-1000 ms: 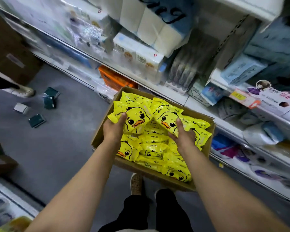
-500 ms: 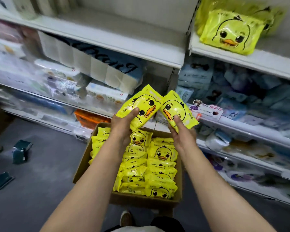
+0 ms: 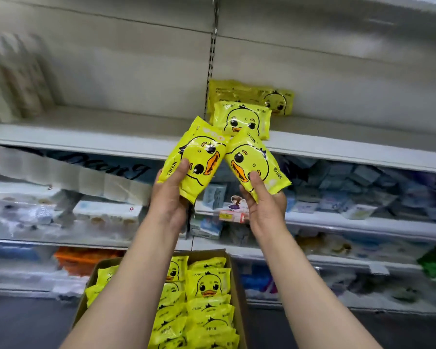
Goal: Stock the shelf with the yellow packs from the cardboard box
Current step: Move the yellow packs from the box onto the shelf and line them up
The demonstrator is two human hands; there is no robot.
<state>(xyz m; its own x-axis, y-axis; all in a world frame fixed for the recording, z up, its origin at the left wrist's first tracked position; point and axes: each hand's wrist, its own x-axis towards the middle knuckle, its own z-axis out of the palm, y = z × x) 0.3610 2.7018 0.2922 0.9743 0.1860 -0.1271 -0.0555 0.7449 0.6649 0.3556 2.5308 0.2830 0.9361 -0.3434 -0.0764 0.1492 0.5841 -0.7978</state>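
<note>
The left hand [image 3: 170, 195] grips a glossy yellow pack [image 3: 195, 159], thumb pressed across its crinkled film front, the printed duck face tilted right. The right hand [image 3: 264, 205] pinches a second pack [image 3: 256, 163] of the same soft, pillow-shaped kind, thumb on the orange beak, the pack leaning left so that the two upper corners meet between the hands. Just above and beyond both hands, the white, flat-edged shelf [image 3: 86, 139] carries two shelved packs [image 3: 242, 119], one upright in front of another. Below the forearms sits the open brown cardboard box [image 3: 86, 306], its matte walls holding rows of more shiny packs [image 3: 209, 283]. Left of the left hand, a plastic-wrapped bundle of paper rolls [image 3: 68, 172] lies under the shelf.
</note>
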